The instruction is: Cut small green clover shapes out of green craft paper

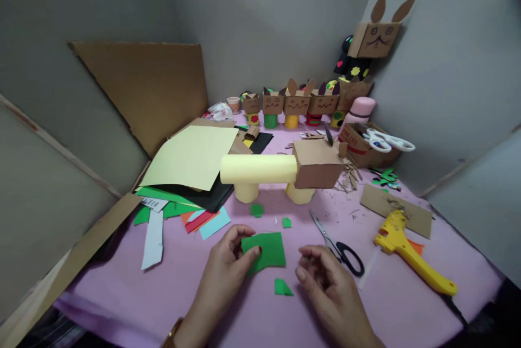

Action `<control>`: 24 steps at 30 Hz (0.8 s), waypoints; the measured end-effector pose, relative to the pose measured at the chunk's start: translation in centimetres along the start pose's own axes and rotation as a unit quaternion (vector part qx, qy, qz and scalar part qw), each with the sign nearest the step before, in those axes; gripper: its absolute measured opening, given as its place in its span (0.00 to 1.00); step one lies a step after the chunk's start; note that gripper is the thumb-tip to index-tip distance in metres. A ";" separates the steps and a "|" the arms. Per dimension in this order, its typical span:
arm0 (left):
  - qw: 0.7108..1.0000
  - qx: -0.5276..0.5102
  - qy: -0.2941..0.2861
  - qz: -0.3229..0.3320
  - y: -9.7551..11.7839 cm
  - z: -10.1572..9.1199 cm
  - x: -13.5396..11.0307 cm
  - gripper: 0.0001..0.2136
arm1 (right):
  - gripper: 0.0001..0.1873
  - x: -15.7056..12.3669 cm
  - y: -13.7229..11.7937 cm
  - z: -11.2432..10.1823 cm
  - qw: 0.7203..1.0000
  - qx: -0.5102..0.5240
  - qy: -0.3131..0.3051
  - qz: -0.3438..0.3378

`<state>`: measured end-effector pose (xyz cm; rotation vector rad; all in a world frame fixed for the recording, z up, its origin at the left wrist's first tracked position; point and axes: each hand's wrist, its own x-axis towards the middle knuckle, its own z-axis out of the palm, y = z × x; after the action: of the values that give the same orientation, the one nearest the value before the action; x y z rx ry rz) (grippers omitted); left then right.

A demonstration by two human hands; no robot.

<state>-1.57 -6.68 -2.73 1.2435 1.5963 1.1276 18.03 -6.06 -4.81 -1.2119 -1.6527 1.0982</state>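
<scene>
My left hand pinches a piece of green paper by its left side, thumb on top. To the right of that paper, my right hand hovers with its fingers curled but apart, holding nothing that I can see. Black-handled scissors lie just beyond the right hand, blades pointing away. A small green scrap rests between the hands. Farther off lie a green flower cutout and another green scrap. Behind them stands a cardboard-headed animal figure with a yellow paper-tube body.
A yellow glue gun lies at right by a cardboard strip. Paper sheets are stacked at left. Several animal figures line the back. White scissors sit on a box near a pink bottle.
</scene>
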 end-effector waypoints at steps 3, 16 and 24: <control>0.989 -0.116 -0.067 -0.059 0.7 0.9 -0.4 0.09 | 0.20 0.3 -0.5 0.0 0.995 0.091 -0.013 0.036; 0.969 -0.182 -0.147 -0.082 1.6 2.7 -1.2 0.06 | 0.16 1.0 -0.3 -0.3 0.920 0.342 -0.067 0.181; 0.980 -0.153 -0.124 -0.006 1.1 2.3 -1.6 0.09 | 0.11 0.7 -0.6 -0.5 0.921 0.351 -0.041 0.162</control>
<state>1.21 -7.71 -2.26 1.1192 1.1935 1.1145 18.18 -5.35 -3.96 -0.9679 -0.9645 1.7724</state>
